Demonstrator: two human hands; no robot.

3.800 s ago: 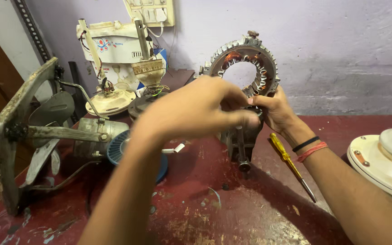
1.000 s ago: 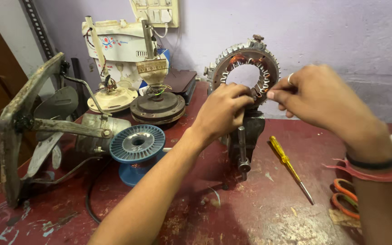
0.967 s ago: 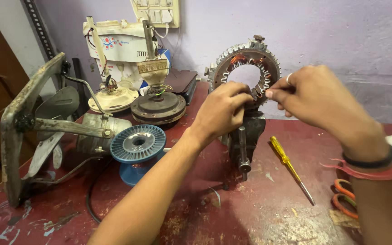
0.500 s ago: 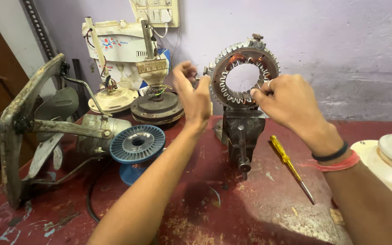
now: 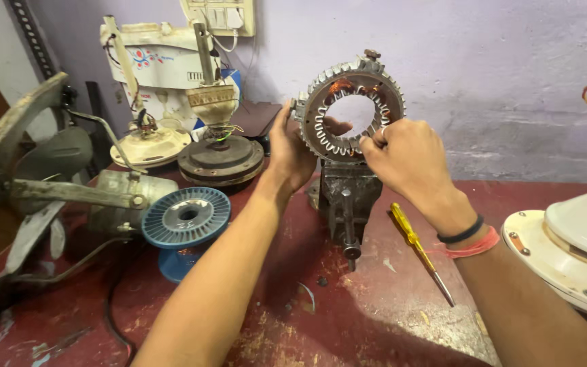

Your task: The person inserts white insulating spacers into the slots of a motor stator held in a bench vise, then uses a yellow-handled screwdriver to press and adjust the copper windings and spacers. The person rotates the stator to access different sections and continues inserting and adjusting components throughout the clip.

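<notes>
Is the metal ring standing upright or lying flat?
Upright: the metal ring stands on edge in the vise, its hole facing the camera.

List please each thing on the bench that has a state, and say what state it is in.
Stator ring: upright in the vise, partly wound with copper.
Vise: clamped on the ring's lower edge.
Left hand: steadying the ring's left rim.
Right hand: fingers pinched at the ring's lower right.
Yellow screwdriver: lying flat, untouched.
Blue spool: standing on end.
</notes>
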